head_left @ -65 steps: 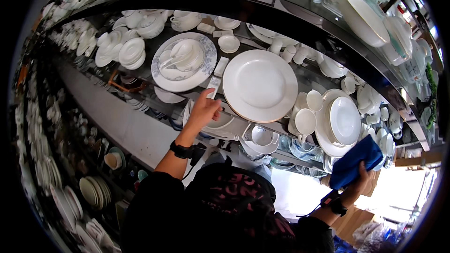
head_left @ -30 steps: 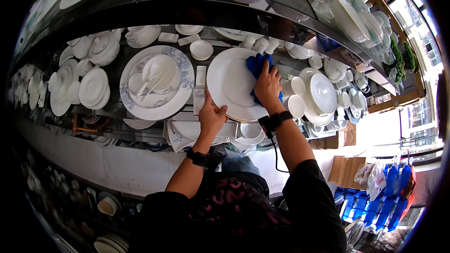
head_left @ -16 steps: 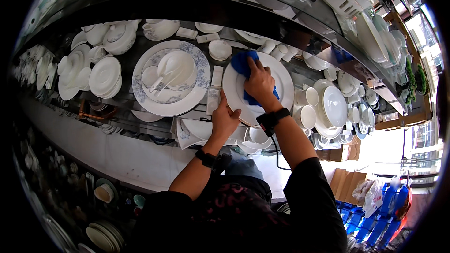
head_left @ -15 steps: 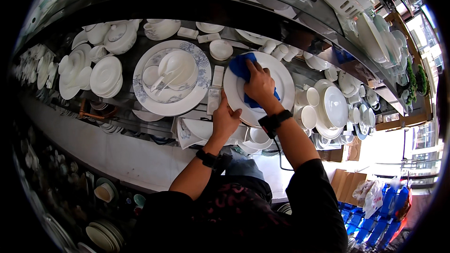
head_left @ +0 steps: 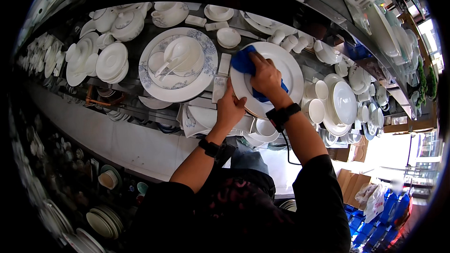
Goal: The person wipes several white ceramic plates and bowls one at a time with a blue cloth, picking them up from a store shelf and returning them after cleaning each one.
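While wiped, round white plate, blue cloth

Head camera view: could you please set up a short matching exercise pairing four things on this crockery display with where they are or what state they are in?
Things:
1. blue cloth
2. left hand
3. patterned plate
4. right hand

States or places:
a. holds a white spoon and small bowls
b. steadies the lower left edge of the large white plate
c. presses the cloth against the plate's face
d. bunched on the plate's upper left, partly under a hand

Pairs: 1-d, 2-b, 3-a, 4-c
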